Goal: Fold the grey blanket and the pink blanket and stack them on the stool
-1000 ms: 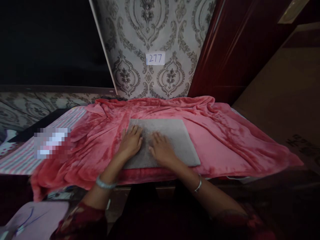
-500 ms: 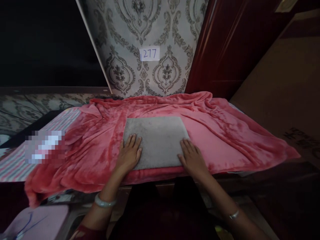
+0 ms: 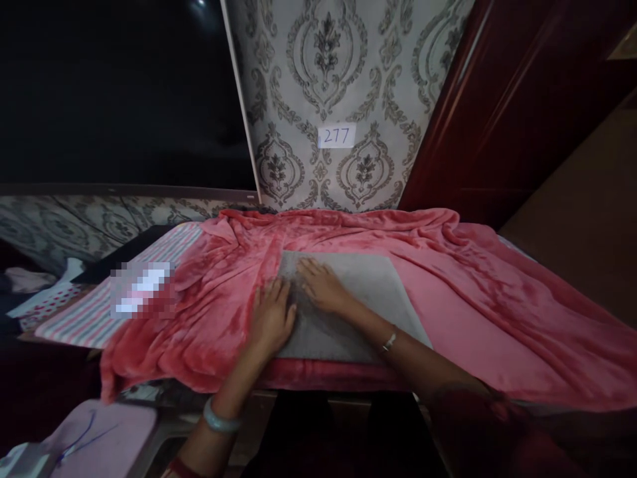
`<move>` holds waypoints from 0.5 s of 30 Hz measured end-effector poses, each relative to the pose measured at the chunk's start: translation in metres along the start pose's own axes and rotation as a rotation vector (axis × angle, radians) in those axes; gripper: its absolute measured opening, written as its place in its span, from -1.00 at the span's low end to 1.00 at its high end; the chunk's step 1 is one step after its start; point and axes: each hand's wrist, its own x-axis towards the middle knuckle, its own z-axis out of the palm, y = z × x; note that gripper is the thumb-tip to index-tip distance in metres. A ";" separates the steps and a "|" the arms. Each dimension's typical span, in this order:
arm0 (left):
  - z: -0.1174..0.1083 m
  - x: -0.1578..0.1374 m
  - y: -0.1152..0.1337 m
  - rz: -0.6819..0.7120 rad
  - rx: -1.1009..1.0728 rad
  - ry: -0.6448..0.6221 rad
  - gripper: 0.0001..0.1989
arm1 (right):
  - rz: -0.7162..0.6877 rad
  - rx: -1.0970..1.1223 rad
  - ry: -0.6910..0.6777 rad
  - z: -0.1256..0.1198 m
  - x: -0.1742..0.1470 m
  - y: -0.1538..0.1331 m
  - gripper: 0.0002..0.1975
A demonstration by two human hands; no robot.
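A grey, flat rectangular cloth (image 3: pixel 368 285) with a soft nap lies on a rumpled pink plush blanket (image 3: pixel 468 312). My left hand (image 3: pixel 273 318) rests at the cloth's left edge, fingers spread, partly over the blanket. Farther back, my right hand (image 3: pixel 321 284) lies flat on the upper left part of the cloth, its fingers stretched out. The right forearm crosses over the cloth and hides some of its right side. Neither hand grips anything.
Striped fabric (image 3: pixel 89 318) shows left of the blanket. Behind stand a dark television screen (image 3: pixel 119 99) and a patterned wall with a paper label (image 3: pixel 337 136). A dark red wooden panel (image 3: pixel 492 113) rises at the right. A pink seat-like surface (image 3: pixel 109 431) is at the lower left.
My right hand has moved from the cloth's right edge to its upper left part. The left hand stays by the left edge. The camera view has shifted left.
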 end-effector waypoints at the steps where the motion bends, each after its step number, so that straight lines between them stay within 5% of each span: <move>1: 0.005 -0.004 0.001 0.011 0.016 -0.025 -0.42 | -0.049 -0.002 -0.015 0.006 0.015 -0.003 -0.38; 7: 0.035 -0.020 -0.003 0.029 0.050 -0.077 -0.41 | -0.088 -0.040 -0.075 0.034 0.052 0.017 -0.36; 15: 0.034 -0.019 -0.007 0.041 0.030 -0.084 -0.41 | 0.323 -0.115 -0.089 0.010 0.040 0.105 -0.37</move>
